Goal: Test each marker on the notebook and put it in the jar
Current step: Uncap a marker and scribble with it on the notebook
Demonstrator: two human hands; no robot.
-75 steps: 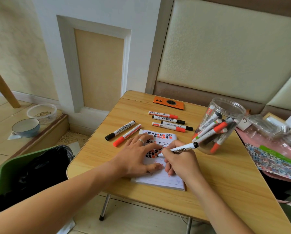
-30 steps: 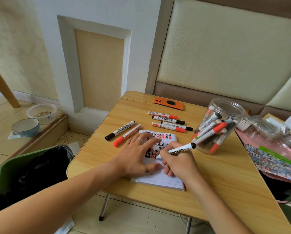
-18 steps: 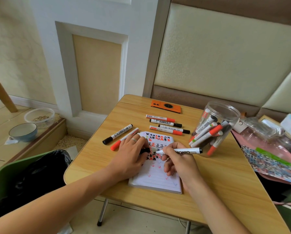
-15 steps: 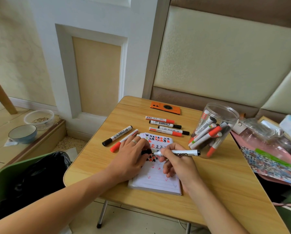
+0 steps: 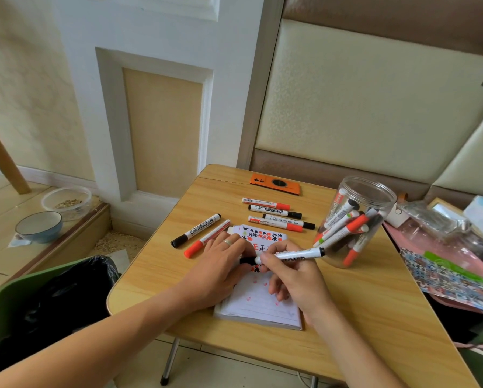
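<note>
From the head camera, the writing has stopped. A second ago the right hand [image 5: 293, 278] had the white-barrelled black whiteboard marker [image 5: 290, 254] tip-down on the small lined notebook [image 5: 258, 306]; now the marker lies level above the page, fingers and thumb curled round its barrel. The left hand [image 5: 220, 264], which had been pressing flat on the paper, has come off it and pinches the black cap [image 5: 247, 260] at the marker's tip end. Whether the cap is fully seated I cannot tell.

I take this to mean the test stroke is done and the marker is being capped, so it should go next into the clear plastic jar [image 5: 355, 219] standing just right of the notebook, already holding a good many markers. Six loose red and black markers [image 5: 273, 215] remain on the light wooden table [image 5: 360, 317] beyond the notebook, apparently untested.
</note>
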